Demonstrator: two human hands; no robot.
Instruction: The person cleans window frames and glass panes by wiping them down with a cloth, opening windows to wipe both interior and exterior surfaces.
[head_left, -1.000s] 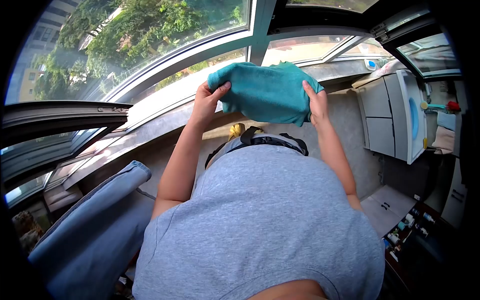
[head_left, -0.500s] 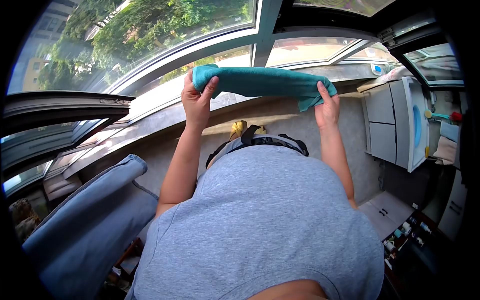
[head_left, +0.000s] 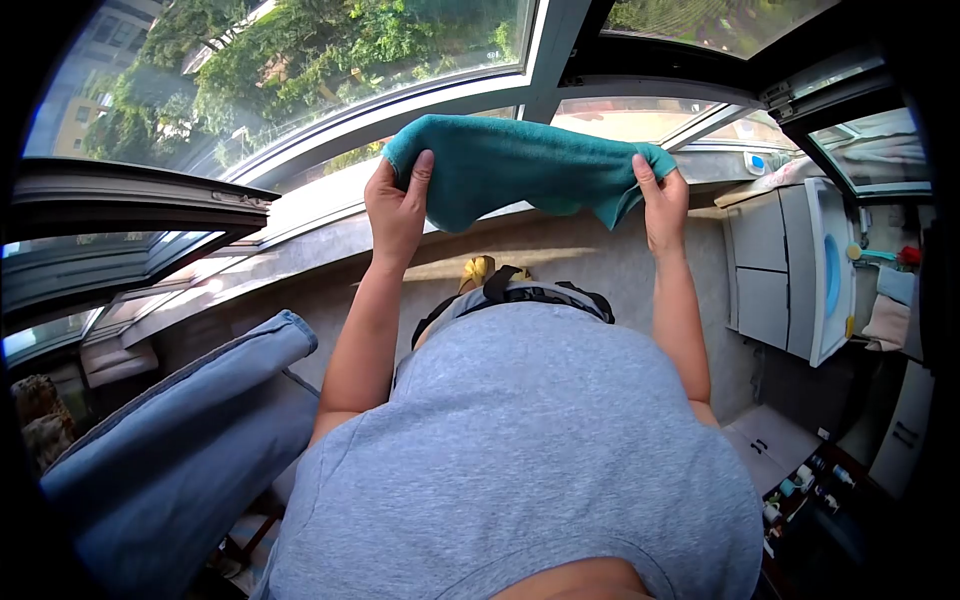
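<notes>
A teal cloth (head_left: 520,170), which looks like a towel, is stretched between my two hands in front of the windows. My left hand (head_left: 397,205) grips its left end, thumb on the near side and fingers hidden behind the fabric. At the other end, my right hand (head_left: 663,200) pinches a corner with the thumb pressed over it. The cloth's lower edge hangs loose between the hands, with a point drooping near my right hand.
Window frames (head_left: 545,70) run across the front, and an open window sash (head_left: 130,205) juts in at left. Blue jeans (head_left: 200,420) hang at lower left. A grey cabinet with a washbasin (head_left: 830,262) stands at right. Yellow shoes (head_left: 478,270) are on the floor below.
The cloth has spread from a narrow folded band to a taller sheet whose lower edge hangs further down. Both hands stay on its ends, nearly in place.
</notes>
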